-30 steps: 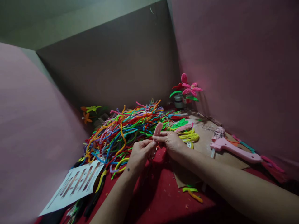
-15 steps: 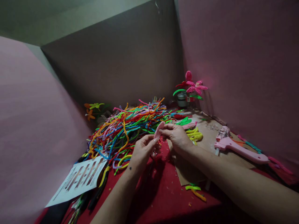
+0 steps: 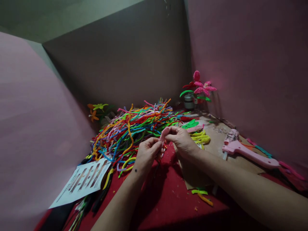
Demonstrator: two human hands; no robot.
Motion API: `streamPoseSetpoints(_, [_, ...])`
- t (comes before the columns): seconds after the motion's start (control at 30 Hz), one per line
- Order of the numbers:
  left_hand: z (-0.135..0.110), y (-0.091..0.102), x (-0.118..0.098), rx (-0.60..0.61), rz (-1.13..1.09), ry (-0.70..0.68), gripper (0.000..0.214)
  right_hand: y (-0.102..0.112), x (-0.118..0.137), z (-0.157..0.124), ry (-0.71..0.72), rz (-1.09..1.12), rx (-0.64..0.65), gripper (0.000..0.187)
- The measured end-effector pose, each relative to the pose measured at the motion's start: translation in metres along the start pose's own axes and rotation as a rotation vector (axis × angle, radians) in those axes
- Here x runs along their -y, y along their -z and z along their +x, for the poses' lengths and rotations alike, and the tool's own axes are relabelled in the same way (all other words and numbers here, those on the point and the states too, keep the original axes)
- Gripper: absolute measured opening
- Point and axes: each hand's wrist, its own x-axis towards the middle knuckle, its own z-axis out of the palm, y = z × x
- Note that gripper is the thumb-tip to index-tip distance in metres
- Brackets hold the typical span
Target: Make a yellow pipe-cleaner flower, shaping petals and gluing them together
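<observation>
Both hands meet over the red cloth [image 3: 168,199] and pinch a small pink pipe-cleaner petal [image 3: 164,133]. My left hand [image 3: 146,154] grips its lower end with curled fingers. My right hand [image 3: 181,141] closes thumb and fingers on its upper part, bending it over. Just behind the hands lies a big tangled heap of many-coloured pipe cleaners [image 3: 134,128].
A pink glue gun [image 3: 245,152] lies on brown cardboard [image 3: 216,141] at right. Yellow, green and pink shaped pieces [image 3: 198,133] sit beyond my right hand. A jar with pink flowers [image 3: 197,89] stands in the far corner, orange flowers [image 3: 96,110] at far left, a printed sheet [image 3: 81,181] near left.
The pink petal stood upright above my fingers a second ago; now it is bent down between both hands. The view has tilted slightly, so everything sits a little higher and to the right.
</observation>
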Motion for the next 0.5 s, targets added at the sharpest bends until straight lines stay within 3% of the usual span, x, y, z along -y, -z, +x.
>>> streamPoseSetpoints(0.2, [0.0001, 0.0013, -0.0005, -0.024, 0.018, -0.016, 0.022, 0.0001, 0.0016, -0.0002, -0.025, 0.045, 0.034, 0.008])
streamPoseSetpoints(0.5, [-0.0012, 0.0023, -0.0008, 0.009, 0.038, -0.009, 0.028, 0.0014, 0.0082, -0.0025, 0.018, -0.131, 0.032, 0.009])
